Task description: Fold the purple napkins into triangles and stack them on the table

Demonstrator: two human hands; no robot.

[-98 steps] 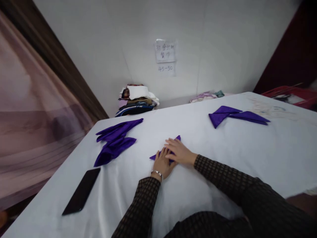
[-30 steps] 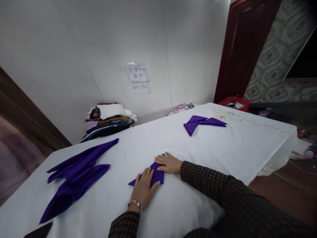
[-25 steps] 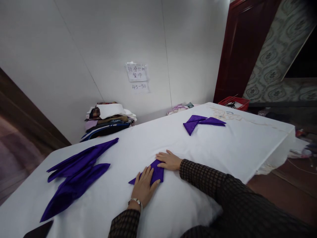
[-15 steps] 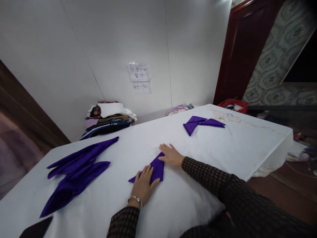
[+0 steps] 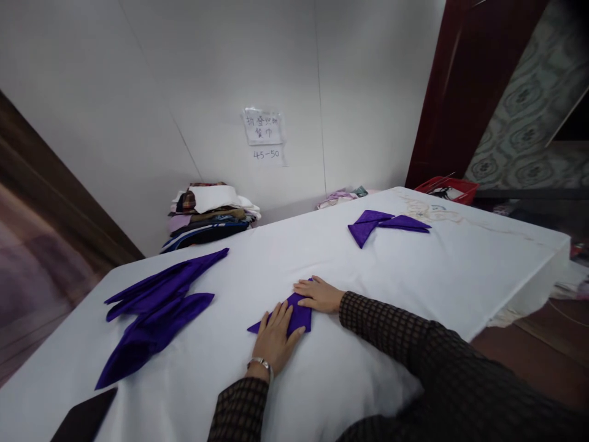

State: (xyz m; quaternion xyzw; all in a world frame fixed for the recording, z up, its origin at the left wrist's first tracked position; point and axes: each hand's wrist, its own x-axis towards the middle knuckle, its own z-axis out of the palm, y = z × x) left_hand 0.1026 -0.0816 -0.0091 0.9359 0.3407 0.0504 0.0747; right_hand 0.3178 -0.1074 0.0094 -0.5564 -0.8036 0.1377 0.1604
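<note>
A purple cloth napkin (image 5: 301, 316), folded into a flat pointed shape, lies on the white-covered table (image 5: 331, 380). My left hand (image 5: 275, 334) rests on its left part, fingers stretched out and the palm down. At its upper right corner lies my right hand (image 5: 319, 293), fingers extended over the cloth. Both hands press from above without gripping; they hide part of the napkin, whose sharp tip shows left of my left hand.
Loosely folded purple napkins (image 5: 161, 316) lie on the left. Further back on the right are folded purple napkins (image 5: 368, 226). A clothes pile (image 5: 209, 215) stands by the wall, with a red basket (image 5: 467, 191) beyond the table. A dark flat object (image 5: 87, 417) lies front left.
My right hand has turned and slid slightly down along the napkin's upper corner, its fingers now closer together. My left hand stays on the cloth. The whole view has shifted slightly.
</note>
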